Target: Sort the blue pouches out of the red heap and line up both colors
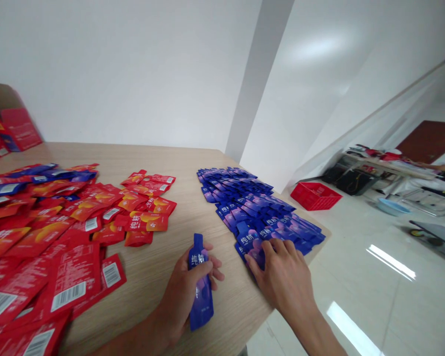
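Note:
A blue spouted pouch [203,309] with white lettering is pinched between the thumb and fingers of my left hand [187,282], its narrow neck pointing away from me. Over at the table's right side, my right hand [285,272] rests on a blue pouch [252,244] at the near end of the overlapping rows of blue pouches [237,198]. Its thumb lies on the pouch's left edge and its fingertips curl over the right part. Parts of that pouch are hidden under the fingers.
Red and orange pouches [77,217] lie heaped on the left of the wooden table [178,173], with some blue ones among them. Red cardboard boxes [18,128] stand at the far left. On the floor to the right are a red crate [315,196] and a blue basin [393,206].

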Available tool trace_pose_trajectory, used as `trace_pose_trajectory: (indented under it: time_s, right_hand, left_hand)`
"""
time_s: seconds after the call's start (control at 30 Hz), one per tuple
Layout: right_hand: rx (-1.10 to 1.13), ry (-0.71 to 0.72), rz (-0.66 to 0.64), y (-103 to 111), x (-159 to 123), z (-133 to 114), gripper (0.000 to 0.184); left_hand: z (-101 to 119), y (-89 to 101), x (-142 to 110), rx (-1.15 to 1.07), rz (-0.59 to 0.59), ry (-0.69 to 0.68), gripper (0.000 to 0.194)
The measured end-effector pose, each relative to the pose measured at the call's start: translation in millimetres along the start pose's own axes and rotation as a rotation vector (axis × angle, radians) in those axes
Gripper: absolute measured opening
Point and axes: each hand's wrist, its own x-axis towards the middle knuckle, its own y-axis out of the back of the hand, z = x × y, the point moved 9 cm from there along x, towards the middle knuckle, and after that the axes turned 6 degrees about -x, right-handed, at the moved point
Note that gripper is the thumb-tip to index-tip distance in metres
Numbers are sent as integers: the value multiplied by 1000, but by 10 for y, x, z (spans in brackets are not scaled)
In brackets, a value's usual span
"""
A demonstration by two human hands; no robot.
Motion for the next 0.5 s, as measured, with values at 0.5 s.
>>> trace_pose_trajectory:
  time_s: [0.5]
  right_hand:
    - [741,93,272,451,-225,-114,27]
  left_hand:
    - [89,6,-99,-101,142,3,39]
